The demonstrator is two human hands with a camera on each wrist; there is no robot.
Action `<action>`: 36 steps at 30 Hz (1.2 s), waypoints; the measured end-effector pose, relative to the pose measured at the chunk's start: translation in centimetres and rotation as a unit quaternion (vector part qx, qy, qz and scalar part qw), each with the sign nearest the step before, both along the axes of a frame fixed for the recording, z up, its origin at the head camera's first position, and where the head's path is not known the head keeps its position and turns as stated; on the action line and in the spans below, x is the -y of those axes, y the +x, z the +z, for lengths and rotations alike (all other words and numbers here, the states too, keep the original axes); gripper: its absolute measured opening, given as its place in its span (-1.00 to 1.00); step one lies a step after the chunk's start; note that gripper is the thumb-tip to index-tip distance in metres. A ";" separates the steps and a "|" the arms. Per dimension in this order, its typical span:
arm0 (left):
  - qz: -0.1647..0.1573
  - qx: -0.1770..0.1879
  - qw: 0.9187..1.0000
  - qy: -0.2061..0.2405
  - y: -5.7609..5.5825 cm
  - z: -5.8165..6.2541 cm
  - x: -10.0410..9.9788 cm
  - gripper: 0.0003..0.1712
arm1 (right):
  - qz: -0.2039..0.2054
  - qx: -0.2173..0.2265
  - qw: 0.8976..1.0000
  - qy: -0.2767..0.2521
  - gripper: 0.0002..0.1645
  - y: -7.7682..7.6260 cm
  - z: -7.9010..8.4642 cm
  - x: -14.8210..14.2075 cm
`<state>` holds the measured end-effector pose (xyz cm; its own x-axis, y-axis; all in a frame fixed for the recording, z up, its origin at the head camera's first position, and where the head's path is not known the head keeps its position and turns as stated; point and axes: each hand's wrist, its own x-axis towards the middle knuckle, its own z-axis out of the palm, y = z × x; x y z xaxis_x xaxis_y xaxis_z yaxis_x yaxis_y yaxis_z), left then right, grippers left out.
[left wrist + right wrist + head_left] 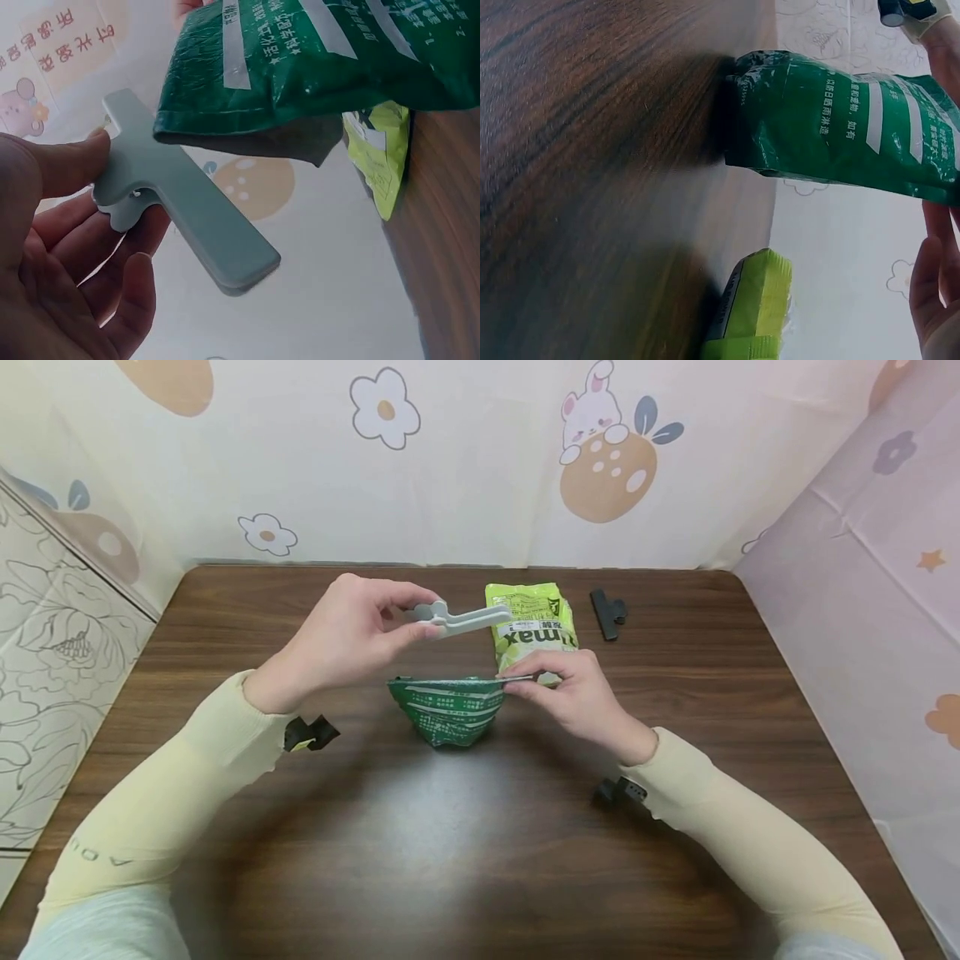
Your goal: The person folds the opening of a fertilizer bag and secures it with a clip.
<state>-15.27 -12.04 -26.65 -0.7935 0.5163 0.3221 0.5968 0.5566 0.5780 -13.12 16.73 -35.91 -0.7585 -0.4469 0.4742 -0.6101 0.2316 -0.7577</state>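
Observation:
My left hand (348,622) pinches a pale grey bag clip (474,620) by its scalloped handle, thumb on one side and fingers on the other. The clip's long bars point right, a little above and beyond a green printed bag (450,714). That bag stands upright on the table, its top edge drawn out flat. With thumb and fingers my right hand (570,693) pinches the right end of this top edge. In the left wrist view the clip (202,210) is apart from the bag's edge.
Behind the right hand lies a lime-green snack packet (528,610). A small black clip (606,614) rests on the wooden table (450,860) to its right. Patterned curtains (465,485) hang along the table's back edge.

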 end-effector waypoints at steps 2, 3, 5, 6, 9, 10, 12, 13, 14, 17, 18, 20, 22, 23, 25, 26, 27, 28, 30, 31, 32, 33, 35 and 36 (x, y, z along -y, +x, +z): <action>-0.001 -0.008 1.000 -0.012 0.0 0.0 0.1 -0.67 | -0.007 -0.012 1.000 0.006 -0.78 -0.1 0.1 0.2; -0.001 -0.009 1.000 -0.018 0.0 0.0 0.2 -0.68 | -0.009 -0.018 1.000 0.007 -0.79 -0.2 0.2 0.3; 0.001 -0.003 1.000 -0.026 -0.1 0.0 0.5 -0.69 | -0.014 -0.028 0.999 0.009 -0.80 -0.4 0.3 0.5; 0.001 0.000 1.000 -0.030 -0.2 -0.1 0.6 -0.70 | -0.016 -0.031 0.999 0.012 -0.81 -0.5 0.4 0.6; -0.002 0.009 0.999 -0.041 -0.3 -0.1 0.8 -0.72 | -0.027 -0.031 0.999 0.014 -0.83 -0.8 0.5 0.8; -0.005 0.013 0.999 -0.044 -0.4 -0.1 0.8 -0.72 | -0.031 -0.029 0.999 0.015 -0.83 -0.8 0.6 0.8; -0.011 0.024 0.999 -0.048 -0.4 -0.2 0.7 -0.72 | -0.038 -0.022 0.999 0.017 -0.84 -0.9 0.7 0.7; -0.012 0.028 0.998 -0.049 -0.4 -0.2 0.7 -0.72 | -0.041 -0.018 0.999 0.019 -0.84 -0.9 0.8 0.7; -0.013 0.033 0.998 -0.051 -0.4 -0.3 0.7 -0.71 | -0.041 -0.015 0.999 0.019 -0.85 -0.9 0.8 0.6; -0.015 0.036 0.998 -0.053 -0.3 -0.3 0.6 -0.71 | -0.036 -0.006 0.999 0.023 -0.85 -0.9 0.8 0.6; -0.016 0.033 0.998 -0.053 -0.3 -0.3 0.6 -0.71 | -0.033 -0.003 0.999 0.024 -0.84 -0.9 0.8 0.6; -0.018 0.027 0.998 -0.052 -0.2 -0.1 0.5 -0.72 | -0.029 0.001 0.999 0.023 -0.83 -0.8 0.8 0.6; -0.019 0.021 0.998 -0.047 -0.2 0.0 0.5 -0.74 | -0.028 0.004 0.999 0.022 -0.83 -0.8 0.7 0.6; -0.019 0.018 0.999 -0.044 -0.1 0.1 0.5 -0.74 | -0.028 0.006 0.999 0.022 -0.83 -0.8 0.7 0.6; -0.017 0.010 0.999 -0.037 -0.1 0.2 0.4 -0.77 | -0.030 0.007 0.999 0.023 -0.83 -0.8 0.5 0.6; -0.016 0.005 0.999 -0.032 0.0 0.2 0.4 -0.78 | -0.031 0.007 0.999 0.022 -0.84 -0.8 0.5 0.6; -0.014 -0.003 1.000 -0.026 0.0 0.3 0.3 -0.79 | -0.033 0.006 0.999 0.022 -0.84 -0.8 0.4 0.6; -0.012 -0.010 1.000 -0.021 0.1 0.3 0.3 -0.80 | -0.035 0.006 0.999 0.021 -0.84 -0.7 0.3 0.6; -0.008 -0.023 1.000 -0.012 0.2 0.4 0.2 -0.82 | -0.038 0.004 0.999 0.020 -0.84 -0.7 0.3 0.6; -0.005 -0.027 1.000 -0.010 0.3 0.4 0.2 -0.83 | -0.040 0.004 0.999 0.019 -0.85 -0.7 0.3 0.6; -0.003 -0.030 0.999 -0.009 0.4 0.5 0.2 -0.84 | -0.043 0.005 0.999 0.018 -0.85 -0.6 0.3 0.6; -0.002 -0.033 0.999 -0.011 0.5 0.6 0.1 -0.85 | -0.047 0.007 0.999 0.017 -0.84 -0.6 0.3 0.6; -0.002 -0.034 0.999 -0.019 0.8 0.8 0.1 -0.85 | -0.053 0.015 0.998 0.014 -0.83 -0.5 0.3 0.6; -0.004 -0.037 0.999 -0.023 0.9 0.9 0.0 -0.85 | -0.056 0.021 0.998 0.012 -0.83 -0.5 0.3 0.6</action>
